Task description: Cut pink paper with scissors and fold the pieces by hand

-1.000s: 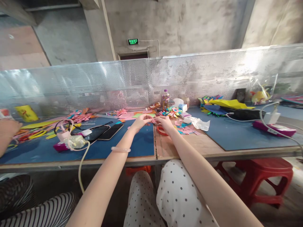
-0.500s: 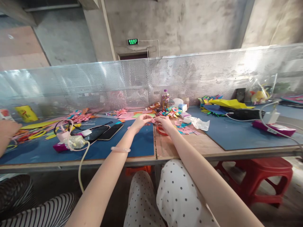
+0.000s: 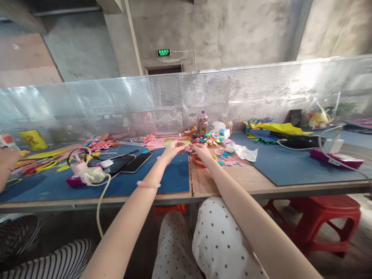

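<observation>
Together, our bare left hand (image 3: 173, 150) and right hand (image 3: 201, 151) pinch a small pink paper piece (image 3: 187, 148), its shape unclear.

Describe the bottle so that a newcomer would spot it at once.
Find the long perforated metal screen behind the table. Near its middle, beyond the person's right hand, stands the bottle. Its purple cap and tall, upright shape distinguish it from the colourful paper flower beside it.

Open mat (image 3: 279, 168) past crumpled tissue (image 3: 246, 152)
</observation>
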### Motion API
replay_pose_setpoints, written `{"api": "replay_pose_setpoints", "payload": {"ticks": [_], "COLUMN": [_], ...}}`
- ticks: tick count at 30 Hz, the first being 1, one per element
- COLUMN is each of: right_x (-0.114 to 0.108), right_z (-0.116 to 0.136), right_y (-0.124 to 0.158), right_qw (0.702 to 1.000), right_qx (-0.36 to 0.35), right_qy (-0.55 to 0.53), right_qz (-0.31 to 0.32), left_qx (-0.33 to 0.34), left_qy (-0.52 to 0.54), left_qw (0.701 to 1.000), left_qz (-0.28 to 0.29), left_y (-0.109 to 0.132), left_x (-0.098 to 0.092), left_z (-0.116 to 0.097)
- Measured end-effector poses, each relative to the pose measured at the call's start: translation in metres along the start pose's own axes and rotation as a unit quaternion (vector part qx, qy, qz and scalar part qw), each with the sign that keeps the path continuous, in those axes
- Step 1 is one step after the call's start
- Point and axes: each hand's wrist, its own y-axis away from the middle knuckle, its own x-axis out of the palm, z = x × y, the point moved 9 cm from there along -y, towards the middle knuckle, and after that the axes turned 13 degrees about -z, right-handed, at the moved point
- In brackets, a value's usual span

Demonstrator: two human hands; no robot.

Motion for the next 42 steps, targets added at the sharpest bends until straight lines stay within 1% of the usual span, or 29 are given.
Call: {"api": "replay_pose_setpoints", "payload": {"ticks": [3,5,6,11,16,20,24,26,30,36,42], "right_x": [-0.007,-0.008,-0.007,0.005,0.011,0.009,0.01,0.01,0.007,0.006,0.003], "right_z": [0.018,0.026,0.028,0.022,0.015,0.013,0.011,0.01,0.01,0.01,0.01], "right_y": [0.001,0.002,0.002,0.002,-0.001,-0.003,-0.003,-0.003,-0.005,-0.005,-0.005], "right_qw": [0.996,0.992,0.991,0.986,0.98,0.976,0.978,0.98,0.982,0.986,0.99], "right_qx": [-0.076,-0.111,-0.121,-0.142,-0.164,-0.171,-0.165,-0.16,-0.153,-0.143,-0.122], "right_qy": [0.037,0.036,0.038,0.082,0.106,0.13,0.118,0.11,0.103,0.085,0.068], "right_qz": [-0.039,-0.041,-0.032,0.026,0.047,0.034,0.041,0.038,0.025,0.023,0.016], "left_qx": [-0.002,0.001,0.004,0.015,0.005,-0.005,-0.017,-0.005,0.031,0.047,0.059], "left_qy": [-0.005,-0.007,-0.007,0.006,0.03,0.018,0.001,-0.004,-0.012,-0.011,-0.015], "left_qw": [1.0,1.0,1.0,1.0,1.0,1.0,0.999,0.999,0.999,0.999,0.998], "left_qz": [-0.022,-0.025,-0.023,-0.005,0.004,0.004,0.027,0.031,0.022,0.026,0.015], "left_y": [-0.002,-0.003,-0.003,-0.008,-0.01,-0.006,-0.002,-0.002,-0.004,-0.005,-0.003], "left_x": [-0.004,-0.004,-0.004,0.0,0.002,0.001,0.005,0.006,0.005,0.005,0.005], "left_z": [0.002,0.003,0.004,0.01,0.017,0.017,0.017,0.014,0.01,0.007,0.002]}}
